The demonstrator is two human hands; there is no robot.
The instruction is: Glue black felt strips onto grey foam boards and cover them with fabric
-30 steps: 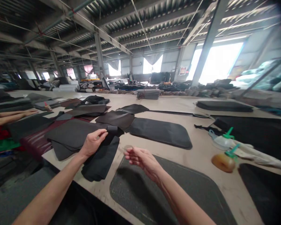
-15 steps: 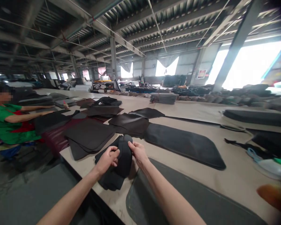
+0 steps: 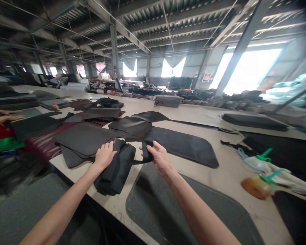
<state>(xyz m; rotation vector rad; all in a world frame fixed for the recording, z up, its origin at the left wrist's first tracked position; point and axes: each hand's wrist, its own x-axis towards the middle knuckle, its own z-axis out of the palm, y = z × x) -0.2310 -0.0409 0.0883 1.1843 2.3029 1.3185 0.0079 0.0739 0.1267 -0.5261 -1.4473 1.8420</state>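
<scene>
My right hand (image 3: 159,157) is closed on a black fabric strip (image 3: 147,146), which it holds just above the table. To its left, my left hand (image 3: 105,156) rests with fingers spread on the upper left of a folded black fabric bundle (image 3: 117,173) at the table's front edge. A thin dark length runs between the bundle and the strip. Behind my right hand lies a long black padded panel (image 3: 188,144). A large dark grey rounded panel (image 3: 168,200) lies flat in front.
Dark sheets (image 3: 83,137) lie beside the bundle on the beige table (image 3: 247,183). At the right are an amber squeeze bottle (image 3: 257,186) and a whitish one (image 3: 255,164). A co-worker's arms (image 3: 5,119) reach in from the left.
My right hand has drawn the strip rightward, off the bundle. My left hand has opened and moved left onto the bundle. The view has turned right, bringing the bottles in.
</scene>
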